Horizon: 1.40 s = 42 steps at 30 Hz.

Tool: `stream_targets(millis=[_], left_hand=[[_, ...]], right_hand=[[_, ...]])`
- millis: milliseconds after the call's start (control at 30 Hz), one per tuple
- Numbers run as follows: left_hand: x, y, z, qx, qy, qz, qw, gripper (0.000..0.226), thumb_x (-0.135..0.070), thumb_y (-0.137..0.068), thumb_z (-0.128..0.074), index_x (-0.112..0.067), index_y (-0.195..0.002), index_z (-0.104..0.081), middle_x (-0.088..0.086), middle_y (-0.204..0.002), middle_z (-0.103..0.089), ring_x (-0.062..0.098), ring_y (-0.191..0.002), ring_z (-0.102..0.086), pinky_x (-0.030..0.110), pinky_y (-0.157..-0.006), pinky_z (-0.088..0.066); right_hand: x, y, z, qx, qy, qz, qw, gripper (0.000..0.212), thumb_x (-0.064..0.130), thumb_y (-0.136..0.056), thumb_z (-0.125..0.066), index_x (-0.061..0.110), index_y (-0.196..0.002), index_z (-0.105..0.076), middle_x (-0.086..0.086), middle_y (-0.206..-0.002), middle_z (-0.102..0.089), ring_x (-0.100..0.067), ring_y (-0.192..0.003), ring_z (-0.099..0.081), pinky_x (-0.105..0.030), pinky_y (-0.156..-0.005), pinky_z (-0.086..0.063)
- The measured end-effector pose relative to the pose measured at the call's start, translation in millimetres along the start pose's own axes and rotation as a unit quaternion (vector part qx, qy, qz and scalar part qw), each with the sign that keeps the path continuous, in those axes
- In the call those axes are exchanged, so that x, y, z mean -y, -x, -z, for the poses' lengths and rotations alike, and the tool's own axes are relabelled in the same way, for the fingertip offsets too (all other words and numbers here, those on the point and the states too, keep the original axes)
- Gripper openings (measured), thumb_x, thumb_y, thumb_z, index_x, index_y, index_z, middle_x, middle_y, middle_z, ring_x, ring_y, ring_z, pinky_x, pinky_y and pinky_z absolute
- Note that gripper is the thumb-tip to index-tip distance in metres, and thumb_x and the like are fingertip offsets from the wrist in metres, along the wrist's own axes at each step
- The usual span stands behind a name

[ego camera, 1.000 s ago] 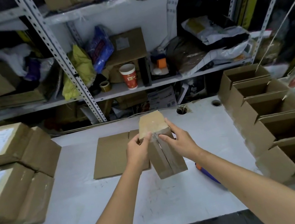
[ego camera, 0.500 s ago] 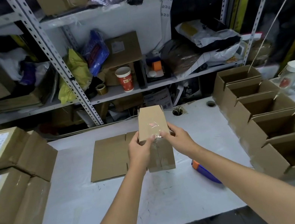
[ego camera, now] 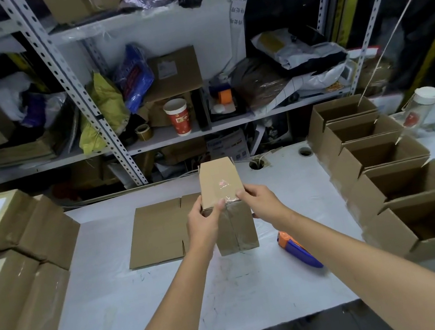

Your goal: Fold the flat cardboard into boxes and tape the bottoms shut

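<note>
Head view: at far left sit stacked sealed brown cardboard parcels (ego camera: 9, 259). Flat brown cardboard sheets (ego camera: 158, 230) lie on the white table (ego camera: 120, 313). My left hand (ego camera: 204, 222) and right hand (ego camera: 262, 200) both grip the small brown taped cardboard box (ego camera: 226, 207) above the table's middle, fingers closed on its upper edge. An orange-and-blue tape dispenser (ego camera: 298, 249) lies just right; open brown boxes (ego camera: 385, 170) line the right.

The flat cardboard sheet (ego camera: 155, 234) on the tabletop (ego camera: 261, 288) is partly hidden behind the left hand (ego camera: 204, 222) and the folded box (ego camera: 226, 207). The right arm covers the rear of the orange-and-blue tape dispenser (ego camera: 298, 249). The stacked parcels (ego camera: 10, 268) are cut off by the left edge, their labels too blurred to read.
</note>
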State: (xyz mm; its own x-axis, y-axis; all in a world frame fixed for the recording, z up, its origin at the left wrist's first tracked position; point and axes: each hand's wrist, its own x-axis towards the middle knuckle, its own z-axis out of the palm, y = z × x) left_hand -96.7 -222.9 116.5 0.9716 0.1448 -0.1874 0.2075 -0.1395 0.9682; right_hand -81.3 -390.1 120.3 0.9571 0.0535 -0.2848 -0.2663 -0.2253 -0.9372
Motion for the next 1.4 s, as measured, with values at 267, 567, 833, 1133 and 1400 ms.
stream_targets(millis=[267, 567, 833, 1133, 1400], left_hand=[[-12.2, -1.3, 18.1, 0.047, 0.079, 0.042, 0.995, 0.027, -0.036, -0.1, -0.059, -0.029, -0.125, -0.068, -0.016, -0.112, -0.074, 0.005, -0.105, -0.069, 0.024, -0.086, -0.053], [-5.7, -4.9, 13.2, 0.025, 0.039, 0.01, 0.999, 0.026, -0.024, -0.098, -0.063, -0.041, -0.118, -0.065, -0.026, -0.102, -0.072, -0.003, -0.1, -0.064, 0.018, -0.078, -0.049], [-7.6, -11.1, 23.1, 0.018, -0.072, -0.029, 0.997, 0.042, -0.029, -0.095, -0.067, -0.027, -0.136, -0.058, -0.017, -0.11, -0.069, 0.002, -0.099, -0.063, 0.021, -0.08, -0.05], [-19.4, -17.7, 12.5, 0.039, -0.175, -0.029, 0.983, 0.065, -0.053, -0.083, -0.069, -0.022, -0.14, -0.058, -0.009, -0.126, -0.069, 0.009, -0.11, -0.064, 0.035, -0.096, -0.053], [-17.8, -21.2, 48.9, -0.004, -0.115, 0.057, 0.992, 0.062, -0.052, -0.097, -0.056, -0.014, -0.146, -0.05, 0.002, -0.148, -0.052, 0.021, -0.135, -0.048, 0.034, -0.108, -0.038]], right_hand=[[4.7, 3.6, 10.1, 0.03, -0.055, -0.013, 0.998, 0.024, 0.029, -0.106, -0.047, 0.036, -0.117, -0.068, 0.01, -0.112, -0.072, -0.008, -0.103, -0.066, -0.026, -0.082, -0.057], [1.3, 5.2, -9.7, -0.002, -0.024, 0.024, 0.999, 0.037, 0.041, -0.096, -0.052, 0.037, -0.132, -0.062, 0.018, -0.122, -0.069, -0.011, -0.114, -0.064, -0.043, -0.101, -0.053], [9.3, 7.4, -3.2, 0.06, -0.019, -0.003, 0.998, 0.03, 0.038, -0.106, -0.047, 0.028, -0.13, -0.061, 0.005, -0.127, -0.065, -0.012, -0.114, -0.058, -0.029, -0.089, -0.049], [3.8, -3.8, -14.3, 0.042, 0.382, 0.181, 0.905, 0.073, 0.032, -0.099, -0.061, 0.013, -0.159, -0.023, 0.0, -0.166, -0.021, -0.017, -0.153, -0.017, -0.029, -0.123, -0.017], [-8.1, 2.1, 13.5, 0.012, 0.218, 0.112, 0.969, 0.05, 0.035, -0.101, -0.058, 0.014, -0.145, -0.046, -0.013, -0.128, -0.064, -0.03, -0.118, -0.058, -0.043, -0.1, -0.047]])
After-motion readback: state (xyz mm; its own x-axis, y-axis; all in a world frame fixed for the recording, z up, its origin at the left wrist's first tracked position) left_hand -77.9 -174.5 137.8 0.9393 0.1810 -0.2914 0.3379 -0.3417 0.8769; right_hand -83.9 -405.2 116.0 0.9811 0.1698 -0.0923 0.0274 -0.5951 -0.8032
